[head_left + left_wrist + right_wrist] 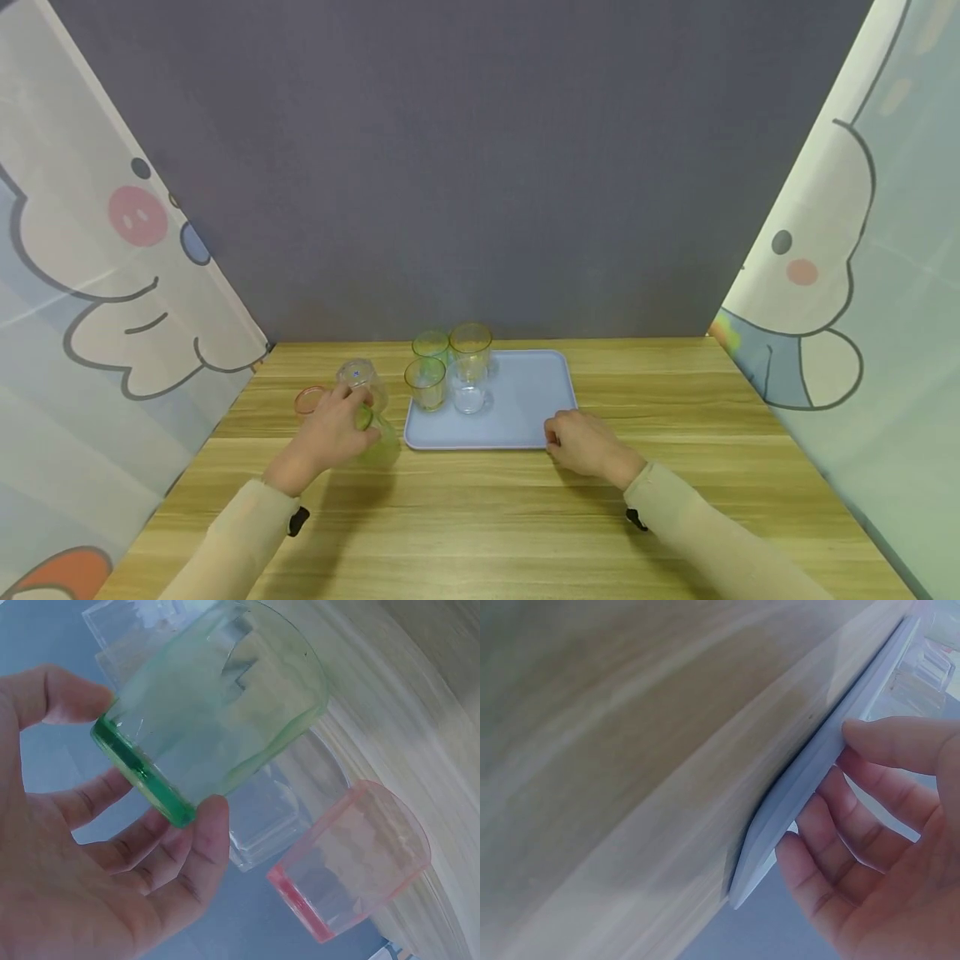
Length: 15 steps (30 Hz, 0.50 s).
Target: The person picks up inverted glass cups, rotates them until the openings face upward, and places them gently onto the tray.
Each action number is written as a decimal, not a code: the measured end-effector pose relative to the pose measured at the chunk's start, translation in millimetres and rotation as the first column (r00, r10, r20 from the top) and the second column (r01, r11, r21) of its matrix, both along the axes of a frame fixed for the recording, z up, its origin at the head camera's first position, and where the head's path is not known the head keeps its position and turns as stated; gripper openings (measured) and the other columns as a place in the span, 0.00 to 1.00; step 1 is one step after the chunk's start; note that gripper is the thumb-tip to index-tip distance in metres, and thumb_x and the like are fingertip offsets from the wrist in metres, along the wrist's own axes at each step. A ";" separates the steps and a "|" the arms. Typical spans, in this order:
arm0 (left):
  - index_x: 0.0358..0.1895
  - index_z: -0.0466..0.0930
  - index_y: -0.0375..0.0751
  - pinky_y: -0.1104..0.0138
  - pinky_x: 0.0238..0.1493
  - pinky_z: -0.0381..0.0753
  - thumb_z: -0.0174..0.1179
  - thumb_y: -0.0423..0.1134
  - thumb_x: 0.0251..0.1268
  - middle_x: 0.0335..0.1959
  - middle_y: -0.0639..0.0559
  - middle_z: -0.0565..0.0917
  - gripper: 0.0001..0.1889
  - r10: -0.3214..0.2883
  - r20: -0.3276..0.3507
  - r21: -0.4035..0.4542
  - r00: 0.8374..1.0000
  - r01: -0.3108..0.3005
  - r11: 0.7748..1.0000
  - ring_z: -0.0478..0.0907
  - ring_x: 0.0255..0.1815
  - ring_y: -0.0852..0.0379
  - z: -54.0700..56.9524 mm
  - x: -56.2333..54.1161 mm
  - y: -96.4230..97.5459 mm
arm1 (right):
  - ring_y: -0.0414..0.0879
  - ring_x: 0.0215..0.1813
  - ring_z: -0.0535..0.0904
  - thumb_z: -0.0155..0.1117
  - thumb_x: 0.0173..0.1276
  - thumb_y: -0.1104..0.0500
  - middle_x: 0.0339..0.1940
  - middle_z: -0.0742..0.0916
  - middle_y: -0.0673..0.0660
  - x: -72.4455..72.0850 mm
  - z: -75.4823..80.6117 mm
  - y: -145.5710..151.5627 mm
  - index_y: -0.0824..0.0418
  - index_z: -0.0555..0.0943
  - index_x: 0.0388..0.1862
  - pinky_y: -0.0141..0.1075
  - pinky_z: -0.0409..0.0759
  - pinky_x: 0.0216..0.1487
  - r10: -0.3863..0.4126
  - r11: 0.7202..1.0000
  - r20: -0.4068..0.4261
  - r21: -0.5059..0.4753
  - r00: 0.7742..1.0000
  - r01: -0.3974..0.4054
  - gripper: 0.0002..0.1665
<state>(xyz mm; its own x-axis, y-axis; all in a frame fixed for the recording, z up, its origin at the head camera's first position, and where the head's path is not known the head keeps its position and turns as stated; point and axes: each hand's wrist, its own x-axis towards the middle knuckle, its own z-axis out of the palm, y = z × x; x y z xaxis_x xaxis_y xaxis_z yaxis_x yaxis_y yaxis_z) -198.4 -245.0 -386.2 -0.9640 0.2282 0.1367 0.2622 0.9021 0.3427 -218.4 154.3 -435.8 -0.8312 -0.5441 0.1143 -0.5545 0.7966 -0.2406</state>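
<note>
Over the table's left side, my left hand (333, 423) holds a transparent green cup (217, 712) by its thick base, fingers and thumb around the base and the mouth pointing away from the palm. Close to it are a clear cup (358, 372) and a pink cup (308, 400), also visible beyond the hand in the left wrist view. My right hand (588, 440) is at the near right corner of a pale blue tray (525, 400). In the right wrist view, its thumb and fingers pinch the tray's rim (810, 776).
On the tray's left part stand a green cup (431, 343), two yellowish cups, one at the back (471, 340) and one in front (425, 385), and a clear cup (469, 393). A grey panel (480, 167) rises behind the wooden table (480, 517), with cartoon-printed curtains at both sides.
</note>
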 end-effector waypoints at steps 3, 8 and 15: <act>0.54 0.78 0.37 0.46 0.41 0.76 0.65 0.43 0.59 0.50 0.40 0.75 0.21 0.007 0.002 0.019 1.000 -0.007 1.000 0.73 0.48 0.36 -0.8 0.4 1.8 | 0.40 0.29 0.75 0.73 0.63 0.64 0.26 0.81 0.47 0.5 1.2 -0.6 0.55 0.81 0.26 0.36 0.75 0.28 -0.018 1.000 0.014 -0.010 1.000 0.019 0.10; 0.52 0.79 0.39 0.48 0.41 0.76 0.65 0.42 0.57 0.47 0.41 0.76 0.20 -0.019 -0.030 0.034 0.999 0.020 0.999 0.73 0.43 0.43 -3.4 2.0 5.0 | 0.39 0.28 0.73 0.72 0.64 0.62 0.26 0.80 0.46 0.4 1.2 -1.5 0.54 0.81 0.26 0.36 0.75 0.29 -0.049 0.999 0.033 -0.020 0.998 0.050 0.09; 0.50 0.79 0.44 0.45 0.45 0.75 0.65 0.41 0.54 0.51 0.41 0.77 0.18 -0.011 -0.065 0.066 0.998 0.015 0.998 0.73 0.50 0.40 -5.1 5.5 10.8 | 0.40 0.28 0.71 0.71 0.64 0.61 0.25 0.78 0.46 -0.3 -0.1 -0.9 0.54 0.81 0.26 0.37 0.73 0.29 -0.086 0.994 0.065 -0.069 0.994 0.090 0.09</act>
<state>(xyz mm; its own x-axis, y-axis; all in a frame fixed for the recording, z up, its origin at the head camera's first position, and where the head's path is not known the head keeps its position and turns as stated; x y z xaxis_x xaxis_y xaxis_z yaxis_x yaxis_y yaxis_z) -192.9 -234.2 -391.2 -0.9496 0.2291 0.2139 0.2973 0.8743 0.3837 -218.7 153.3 -435.9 -0.8821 -0.4609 0.0970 -0.4653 0.8211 -0.3305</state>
